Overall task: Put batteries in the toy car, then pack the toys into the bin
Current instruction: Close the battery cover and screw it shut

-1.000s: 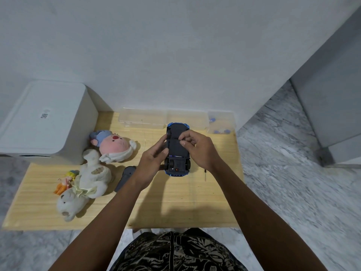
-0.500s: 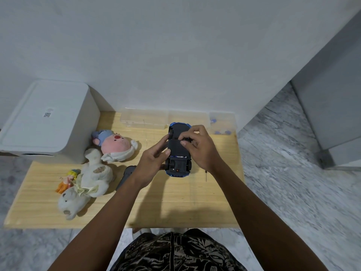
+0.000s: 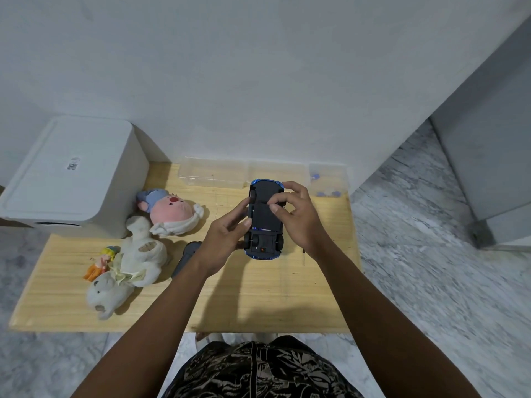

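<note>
Above the tabletop (image 3: pixel 258 297), both hands' fingers (image 3: pixel 275 200) grip the upturned toy car (image 3: pixel 265 219); it looks light, rigid, best held by its sides.

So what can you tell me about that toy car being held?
The toy car is blue plastic with a black underside, held upside down above the wooden table. Black wheels and a small orange spot show near its closer end. The left hand grips its left side; the right hand presses fingers on its underside.
</note>
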